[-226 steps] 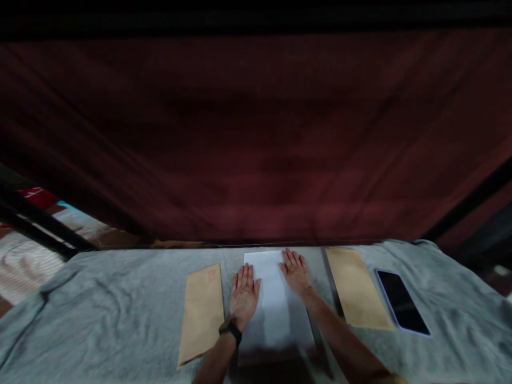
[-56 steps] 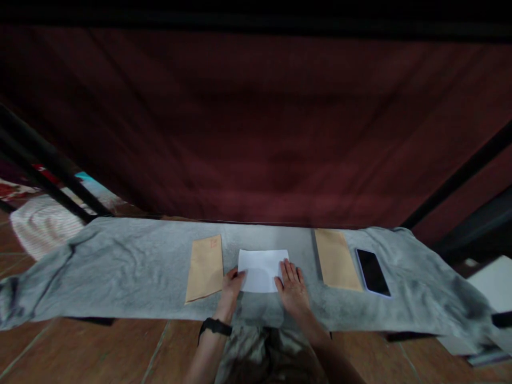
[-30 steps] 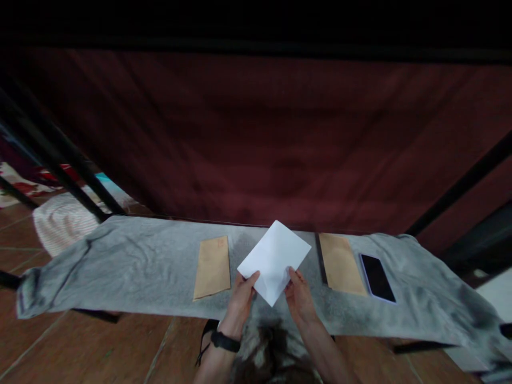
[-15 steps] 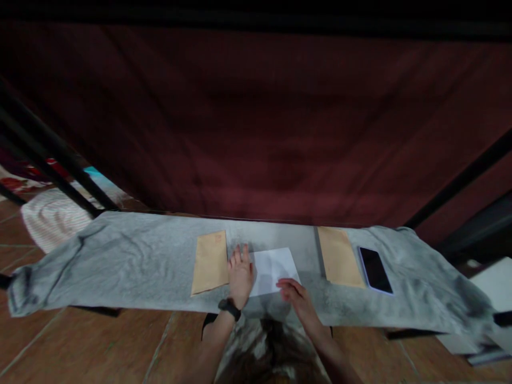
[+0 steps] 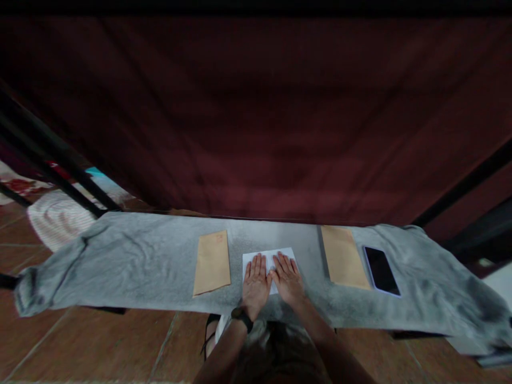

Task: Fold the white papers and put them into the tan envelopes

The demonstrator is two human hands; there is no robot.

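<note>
A white sheet of paper [image 5: 271,253] lies on the grey cloth in front of me, its middle and lower part covered by my hands. My left hand [image 5: 256,280] rests flat on the paper's left half, fingers stretched out and pointing away from me. Beside it, my right hand [image 5: 287,278] lies flat on the right half, and the two thumbs come close together. Neither hand grips anything. To the left of the paper is a brown envelope [image 5: 212,262] with small red print in its top corner. Another brown envelope [image 5: 344,258] lies off to the right.
A phone [image 5: 381,270] in a pale purple case lies right of the right-hand envelope. The grey cloth [image 5: 140,266] covers a long narrow bench. Behind it hangs a dark red fabric panel [image 5: 256,133]; black bars [image 5: 464,184] stand at both sides. Tiled floor [image 5: 176,341] shows below.
My left hand has moved right, from the paper's left edge onto it. My right hand has gone from half curled at the lower right to lying flat on the sheet.
</note>
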